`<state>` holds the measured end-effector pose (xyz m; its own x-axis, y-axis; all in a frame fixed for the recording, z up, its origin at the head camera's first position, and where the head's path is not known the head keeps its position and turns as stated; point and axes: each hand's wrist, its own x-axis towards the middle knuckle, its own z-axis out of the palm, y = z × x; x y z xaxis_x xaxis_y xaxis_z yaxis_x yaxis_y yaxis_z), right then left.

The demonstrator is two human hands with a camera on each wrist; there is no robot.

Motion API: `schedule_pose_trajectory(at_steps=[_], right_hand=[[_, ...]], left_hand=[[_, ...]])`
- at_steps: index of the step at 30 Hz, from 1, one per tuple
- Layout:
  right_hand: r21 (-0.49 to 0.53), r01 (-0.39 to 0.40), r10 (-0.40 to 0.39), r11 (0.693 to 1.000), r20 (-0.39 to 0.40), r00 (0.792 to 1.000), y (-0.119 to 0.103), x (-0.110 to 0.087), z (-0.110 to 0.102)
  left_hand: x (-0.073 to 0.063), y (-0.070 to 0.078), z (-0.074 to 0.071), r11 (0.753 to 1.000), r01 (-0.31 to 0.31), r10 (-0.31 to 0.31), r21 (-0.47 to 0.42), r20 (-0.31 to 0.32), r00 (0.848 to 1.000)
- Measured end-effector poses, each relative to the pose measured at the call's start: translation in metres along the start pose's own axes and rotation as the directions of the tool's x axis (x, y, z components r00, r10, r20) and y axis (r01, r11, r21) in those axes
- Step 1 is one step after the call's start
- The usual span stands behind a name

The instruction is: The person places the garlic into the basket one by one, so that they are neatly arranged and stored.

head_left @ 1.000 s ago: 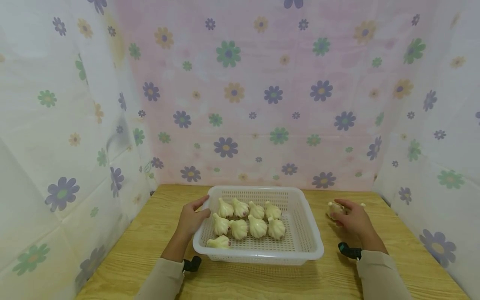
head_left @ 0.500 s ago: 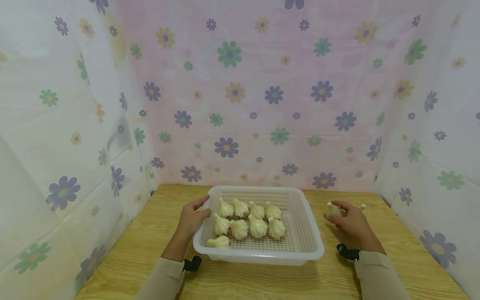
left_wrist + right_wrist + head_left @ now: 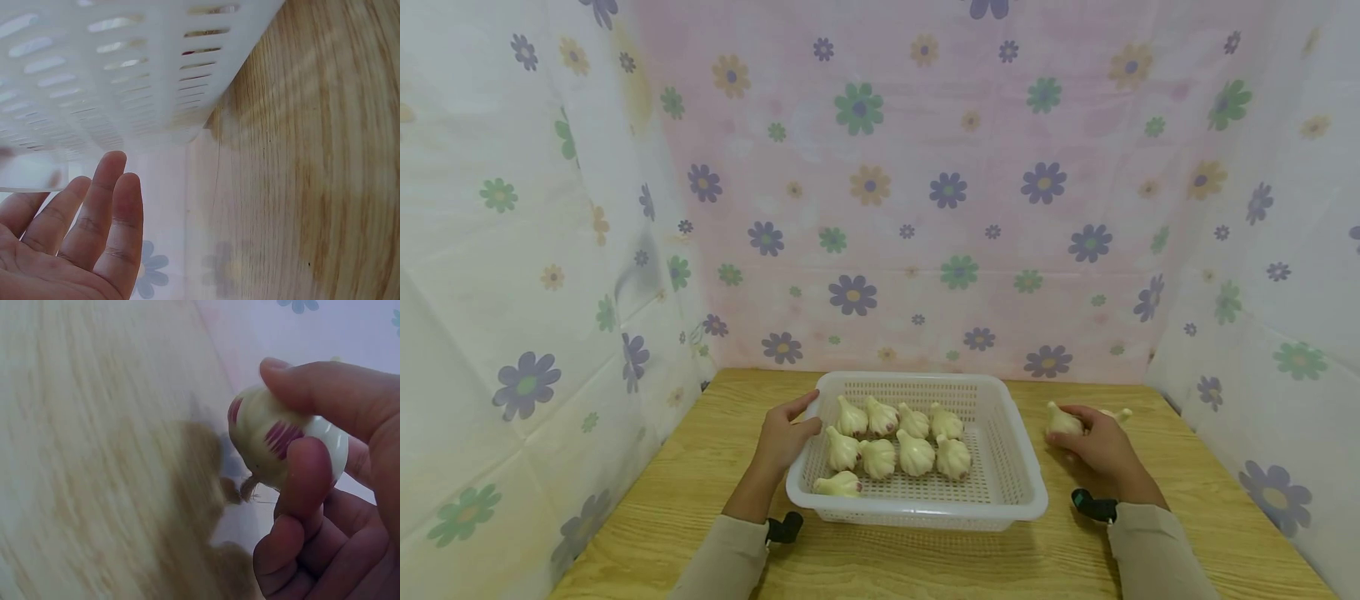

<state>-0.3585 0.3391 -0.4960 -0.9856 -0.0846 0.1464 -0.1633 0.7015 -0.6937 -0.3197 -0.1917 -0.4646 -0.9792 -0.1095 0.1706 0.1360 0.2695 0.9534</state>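
Note:
My right hand pinches a cream garlic bulb between thumb and fingers, right of the basket. Purple streaks and a rooty end show on this bulb in the right wrist view, above its shadow on the wood. Partly hidden behind that hand lies another garlic bulb. My left hand touches the left rim of a white plastic basket. From the left wrist, the fingers look mostly straight beside the slotted wall. Several garlic bulbs sit inside in two rows, with one more at the front left.
A wood-grain table carries everything. Flower-patterned cloth hangs behind it and along both sides. Each wrist wears a small black camera, such as the right one. The basket's right part shows bare slotted floor.
My right hand has shifted slightly left with the garlic bulb, whose stem now points more upward. More of the bulb behind the hand shows. The left hand and basket stay put.

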Motion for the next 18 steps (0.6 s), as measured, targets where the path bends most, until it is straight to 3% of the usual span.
schedule_pose_trajectory(at_steps=[12,18], right_hand=[[0.112,-0.064,0.064,0.992,-0.001,0.998,-0.006,0.007,-0.002],[0.131,-0.052,0.055,0.990,-0.019,0.998,-0.014,0.008,-0.006]], left_hand=[[0.001,0.000,0.001,1.000,-0.006,0.006,-0.022,0.000,1.000],[0.000,0.000,0.000,1.000,-0.003,0.003,-0.016,-0.001,1.000]])
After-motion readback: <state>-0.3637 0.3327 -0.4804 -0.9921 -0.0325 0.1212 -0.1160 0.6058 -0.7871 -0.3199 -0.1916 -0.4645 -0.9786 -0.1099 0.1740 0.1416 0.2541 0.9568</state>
